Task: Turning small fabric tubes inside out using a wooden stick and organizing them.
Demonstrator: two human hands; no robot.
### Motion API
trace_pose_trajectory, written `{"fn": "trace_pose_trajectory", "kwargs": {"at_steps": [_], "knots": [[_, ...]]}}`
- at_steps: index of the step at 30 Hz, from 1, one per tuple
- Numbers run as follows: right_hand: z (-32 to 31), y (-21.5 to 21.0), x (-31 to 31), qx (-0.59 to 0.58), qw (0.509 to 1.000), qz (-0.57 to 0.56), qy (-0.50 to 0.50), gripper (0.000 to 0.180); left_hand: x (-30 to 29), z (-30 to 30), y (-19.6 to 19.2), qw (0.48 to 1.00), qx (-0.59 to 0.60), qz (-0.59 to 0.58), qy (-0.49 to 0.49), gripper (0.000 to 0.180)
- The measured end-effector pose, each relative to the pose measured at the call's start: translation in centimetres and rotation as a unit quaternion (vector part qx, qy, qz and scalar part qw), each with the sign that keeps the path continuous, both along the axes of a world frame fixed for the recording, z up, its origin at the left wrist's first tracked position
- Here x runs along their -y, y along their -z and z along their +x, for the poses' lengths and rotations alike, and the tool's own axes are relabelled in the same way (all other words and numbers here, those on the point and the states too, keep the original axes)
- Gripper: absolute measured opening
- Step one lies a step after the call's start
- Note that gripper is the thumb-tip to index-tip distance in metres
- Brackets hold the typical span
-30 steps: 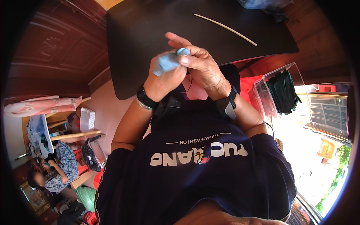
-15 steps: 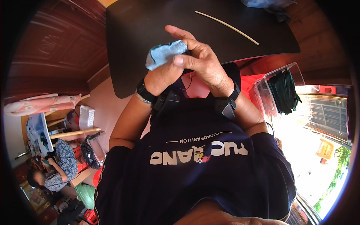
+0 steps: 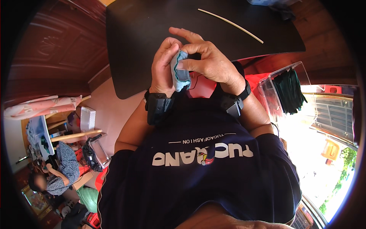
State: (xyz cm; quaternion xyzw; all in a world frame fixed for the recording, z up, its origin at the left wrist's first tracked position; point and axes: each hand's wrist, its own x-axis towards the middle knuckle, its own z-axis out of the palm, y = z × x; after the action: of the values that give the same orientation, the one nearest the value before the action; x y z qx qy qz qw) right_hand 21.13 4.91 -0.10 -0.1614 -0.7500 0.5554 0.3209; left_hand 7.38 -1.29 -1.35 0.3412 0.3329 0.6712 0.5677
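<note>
Lowest in the frame, a dark navy shirt (image 3: 202, 171) with pale lettering, filling the bottom centre. Above it, two forearms rising toward the middle, each with a black strap at the wrist. At centre, left hand (image 3: 164, 70) curled shut around a small light-blue cloth (image 3: 181, 72), fingers wrapped over its left side. Right hand (image 3: 207, 63) closed on the same cloth from the right, thumb and fingertips pinching its upper edge, forefinger stretched out toward the upper left. Cloth bunched between both hands, held above the near edge of the bench (image 3: 152, 30). Beyond, black bench top across the upper centre, with a thin pale stick (image 3: 230, 25) lying slantwise on it toward the upper right. At right of the frame, a clear plastic box (image 3: 272, 95) holding dark green pieces. At lower left, far off, another person seated.
</note>
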Motion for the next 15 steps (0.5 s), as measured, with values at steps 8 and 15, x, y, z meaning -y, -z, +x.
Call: {"fn": "trace_pose_trajectory", "kwargs": {"at_steps": [8,15], "knots": [[0.5,-1.6,0.5,-0.013,0.979,-0.202,0.011,0.011,0.9,-0.6,-0.7,0.977,-0.195,0.04,-0.069,0.019],[-1.3,-0.7,1.8,-0.1,0.97,-0.022,0.22,0.01,1.6,-0.1,-1.7,0.964,-0.242,0.07,-0.081,0.016]]}}
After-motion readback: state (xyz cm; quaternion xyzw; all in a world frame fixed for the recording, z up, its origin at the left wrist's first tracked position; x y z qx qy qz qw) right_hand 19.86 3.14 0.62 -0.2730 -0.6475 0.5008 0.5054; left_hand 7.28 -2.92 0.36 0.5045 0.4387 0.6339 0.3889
